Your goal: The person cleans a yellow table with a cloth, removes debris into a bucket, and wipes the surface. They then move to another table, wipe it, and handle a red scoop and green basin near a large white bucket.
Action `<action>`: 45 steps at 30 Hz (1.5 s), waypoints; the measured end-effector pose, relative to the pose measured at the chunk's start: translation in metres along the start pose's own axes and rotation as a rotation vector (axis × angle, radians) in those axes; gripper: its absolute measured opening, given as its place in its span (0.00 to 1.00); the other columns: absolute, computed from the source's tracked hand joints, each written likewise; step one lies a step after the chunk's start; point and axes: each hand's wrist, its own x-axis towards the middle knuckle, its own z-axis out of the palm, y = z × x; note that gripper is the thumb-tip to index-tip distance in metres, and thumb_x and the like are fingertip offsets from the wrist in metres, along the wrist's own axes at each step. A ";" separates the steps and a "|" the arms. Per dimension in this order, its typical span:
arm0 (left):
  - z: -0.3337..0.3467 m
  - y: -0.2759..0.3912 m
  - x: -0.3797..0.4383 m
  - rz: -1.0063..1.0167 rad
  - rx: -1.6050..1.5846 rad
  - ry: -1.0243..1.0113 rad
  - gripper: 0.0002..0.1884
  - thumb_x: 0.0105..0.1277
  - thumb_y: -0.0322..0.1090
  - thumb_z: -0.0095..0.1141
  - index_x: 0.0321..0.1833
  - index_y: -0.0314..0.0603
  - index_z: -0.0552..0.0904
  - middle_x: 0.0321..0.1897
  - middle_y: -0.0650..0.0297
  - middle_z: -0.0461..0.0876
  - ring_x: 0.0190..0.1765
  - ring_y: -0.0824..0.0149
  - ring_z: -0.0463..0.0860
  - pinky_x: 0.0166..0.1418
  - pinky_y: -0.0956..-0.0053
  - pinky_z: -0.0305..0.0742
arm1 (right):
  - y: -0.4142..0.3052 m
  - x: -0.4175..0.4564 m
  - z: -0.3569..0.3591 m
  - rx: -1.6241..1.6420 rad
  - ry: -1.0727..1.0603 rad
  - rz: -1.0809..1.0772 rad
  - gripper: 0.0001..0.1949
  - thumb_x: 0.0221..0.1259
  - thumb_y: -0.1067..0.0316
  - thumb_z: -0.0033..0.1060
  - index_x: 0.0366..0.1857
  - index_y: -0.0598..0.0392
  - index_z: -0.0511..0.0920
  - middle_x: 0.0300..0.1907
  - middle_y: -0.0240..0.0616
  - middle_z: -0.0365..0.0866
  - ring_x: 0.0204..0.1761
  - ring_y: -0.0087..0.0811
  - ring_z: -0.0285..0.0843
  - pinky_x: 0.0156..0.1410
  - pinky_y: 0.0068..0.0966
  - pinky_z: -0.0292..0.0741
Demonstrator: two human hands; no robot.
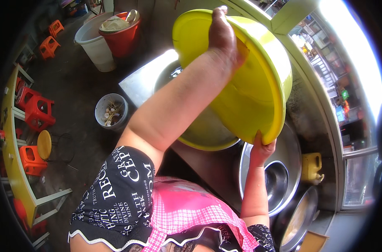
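My left hand (223, 36) grips the far rim of a large yellow plastic basin (250, 104). At the near rim, my right hand (262, 150) holds on with the thumb inside. The basin is tipped on its side, its mouth facing left. Beneath it shows a round vessel with a yellow rim (206, 146) and a greyish inside; whether liquid runs into it I cannot tell. Part of a metal vessel (165, 75) shows behind my left forearm. Under my right forearm stands a wide steel basin (288, 141) with a smaller steel bowl (276, 182) in it.
A wok-like pan (296, 220) with pale brown contents and a yellow jerrycan (311, 167) stand by the window frame (331, 132). Left on the floor are a waste bucket (110, 110) with sticks and shells, a white barrel (94, 41), a red tub (124, 41) and several plastic stools (39, 113).
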 end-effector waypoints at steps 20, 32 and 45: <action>-0.264 -0.007 -0.099 -0.403 2.426 -0.109 0.12 0.58 0.27 0.53 0.45 0.39 0.83 0.45 0.55 0.84 0.48 0.58 0.82 0.53 0.68 0.75 | -0.064 0.138 0.022 -0.092 -0.425 -0.143 0.10 0.59 0.64 0.65 0.32 0.56 0.73 0.25 0.33 0.75 0.28 0.23 0.69 0.38 0.22 0.71; -0.250 -0.014 -0.088 -0.914 2.393 -0.515 0.27 0.58 0.32 0.55 0.64 0.43 0.73 0.65 0.51 0.69 0.65 0.51 0.71 0.64 0.59 0.70 | -0.084 0.148 0.031 0.112 -0.456 0.094 0.04 0.60 0.73 0.61 0.35 0.60 0.75 0.31 0.30 0.78 0.32 0.19 0.73 0.42 0.18 0.71; -0.277 -0.023 -0.107 -1.063 2.484 -0.536 0.26 0.53 0.41 0.63 0.57 0.44 0.79 0.60 0.54 0.75 0.60 0.51 0.76 0.61 0.61 0.73 | -0.115 0.139 -0.002 -0.297 -0.296 -0.345 0.10 0.59 0.69 0.67 0.31 0.53 0.71 0.25 0.26 0.72 0.28 0.17 0.65 0.38 0.15 0.69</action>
